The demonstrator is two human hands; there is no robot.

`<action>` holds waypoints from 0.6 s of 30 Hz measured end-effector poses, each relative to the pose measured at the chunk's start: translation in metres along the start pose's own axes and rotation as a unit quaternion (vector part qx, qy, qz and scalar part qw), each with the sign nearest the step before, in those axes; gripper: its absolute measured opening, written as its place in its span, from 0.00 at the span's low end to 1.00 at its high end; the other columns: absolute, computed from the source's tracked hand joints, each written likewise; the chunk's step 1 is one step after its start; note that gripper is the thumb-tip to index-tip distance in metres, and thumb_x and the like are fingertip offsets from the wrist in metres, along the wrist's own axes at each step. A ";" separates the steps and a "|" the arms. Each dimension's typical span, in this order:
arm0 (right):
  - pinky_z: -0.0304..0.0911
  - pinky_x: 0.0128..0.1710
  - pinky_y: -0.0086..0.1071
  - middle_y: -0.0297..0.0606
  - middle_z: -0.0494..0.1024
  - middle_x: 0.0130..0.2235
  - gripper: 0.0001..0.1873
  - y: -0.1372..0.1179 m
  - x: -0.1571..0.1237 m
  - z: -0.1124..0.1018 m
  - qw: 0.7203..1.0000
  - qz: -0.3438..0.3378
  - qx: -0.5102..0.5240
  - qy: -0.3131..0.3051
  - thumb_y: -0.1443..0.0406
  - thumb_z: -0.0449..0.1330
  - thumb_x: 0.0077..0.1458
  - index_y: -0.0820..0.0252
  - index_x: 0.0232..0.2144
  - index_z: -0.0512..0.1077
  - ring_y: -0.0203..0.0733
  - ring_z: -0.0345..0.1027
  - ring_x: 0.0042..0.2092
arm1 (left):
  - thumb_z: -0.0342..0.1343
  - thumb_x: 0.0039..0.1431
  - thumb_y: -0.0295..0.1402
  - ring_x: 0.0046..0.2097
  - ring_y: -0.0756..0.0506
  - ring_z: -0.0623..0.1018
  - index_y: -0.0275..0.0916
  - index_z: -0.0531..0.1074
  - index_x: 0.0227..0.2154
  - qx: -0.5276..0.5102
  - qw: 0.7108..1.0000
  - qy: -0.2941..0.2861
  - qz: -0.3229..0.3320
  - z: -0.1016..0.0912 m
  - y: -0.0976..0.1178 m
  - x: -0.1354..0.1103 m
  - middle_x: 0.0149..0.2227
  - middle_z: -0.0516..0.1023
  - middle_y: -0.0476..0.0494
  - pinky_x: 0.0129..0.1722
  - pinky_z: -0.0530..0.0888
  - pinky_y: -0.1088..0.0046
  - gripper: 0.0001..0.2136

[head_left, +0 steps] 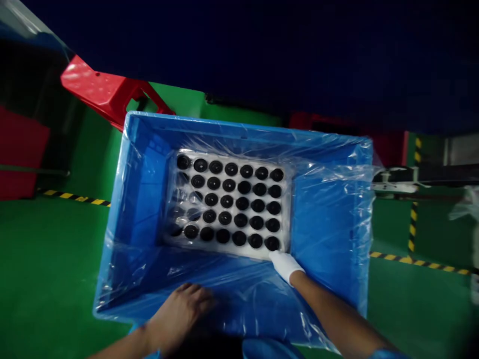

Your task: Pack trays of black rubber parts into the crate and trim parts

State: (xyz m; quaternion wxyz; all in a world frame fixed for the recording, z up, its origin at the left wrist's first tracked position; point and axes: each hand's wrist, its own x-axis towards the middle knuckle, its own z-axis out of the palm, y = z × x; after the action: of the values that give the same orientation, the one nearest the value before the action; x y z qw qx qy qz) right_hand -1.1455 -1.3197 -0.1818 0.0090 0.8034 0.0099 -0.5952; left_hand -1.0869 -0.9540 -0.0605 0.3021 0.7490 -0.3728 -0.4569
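A white tray lies inside a large blue bin, bearing rows of round black parts. Clear plastic film lines the bin and covers some parts at the tray's left. My right hand, in a white glove, reaches into the bin; its fingers are closed together at the tray's near right corner. Over the bin's near side is my left hand, bare and smeared by motion. Its fingers bend downward beside the film, and whether they grip anything is unclear.
Behind the bin at the left stands a red plastic object with an opening. Yellow-and-black tape marks the green floor. A metal bar with a white fitting is at the right. The far background is dark.
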 end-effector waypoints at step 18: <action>0.68 0.48 0.38 0.37 0.79 0.38 0.05 -0.002 -0.016 -0.006 0.992 0.019 0.070 0.104 0.65 0.61 0.56 0.60 0.35 0.75 0.40 0.73 0.42 | 0.43 0.66 0.31 0.33 0.47 0.77 0.40 0.76 0.38 0.056 0.969 0.233 -0.053 -0.007 0.000 -0.028 0.31 0.79 0.45 0.35 0.71 0.72 0.14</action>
State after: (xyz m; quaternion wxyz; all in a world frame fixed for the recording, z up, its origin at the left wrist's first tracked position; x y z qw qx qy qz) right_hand -1.1446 -1.3177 -0.1645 -0.0375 0.8595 -0.0463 -0.5076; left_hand -1.0892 -0.9299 -0.0448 0.3135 0.8692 -0.2765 -0.2640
